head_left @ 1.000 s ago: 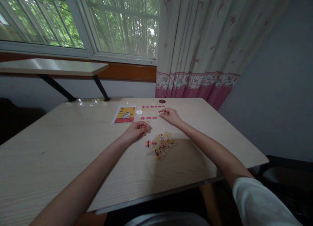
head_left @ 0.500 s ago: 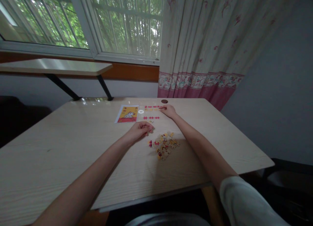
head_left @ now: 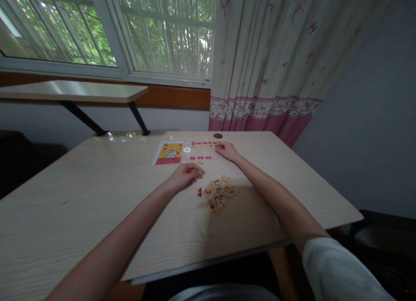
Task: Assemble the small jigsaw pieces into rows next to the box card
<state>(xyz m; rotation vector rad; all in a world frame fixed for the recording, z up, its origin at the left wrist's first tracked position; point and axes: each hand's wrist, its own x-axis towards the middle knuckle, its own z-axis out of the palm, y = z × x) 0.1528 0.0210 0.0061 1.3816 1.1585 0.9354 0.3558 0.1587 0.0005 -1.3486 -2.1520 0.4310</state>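
Observation:
A heap of small yellow, red and clear puzzle pieces [head_left: 217, 192] lies on the light wooden table [head_left: 81, 197]. Short rows of red and yellow pieces [head_left: 200, 150] are laid out farther back, beside a yellow and red picture card [head_left: 169, 153]. My left hand [head_left: 184, 175] rests just left of the heap with its fingers curled in; what they hold is hidden. My right hand [head_left: 227, 150] lies at the right end of the rows, fingers bent down onto the table near the pieces.
A round cable hole [head_left: 217, 135] sits at the table's far edge. Behind are a window [head_left: 130, 27], a floral curtain with a pink hem [head_left: 266, 62], a narrow shelf on black brackets [head_left: 71, 92] and a grey wall at right.
My right hand reached back to the far row of pieces, then drew slightly toward me. My left hand stayed curled by the heap.

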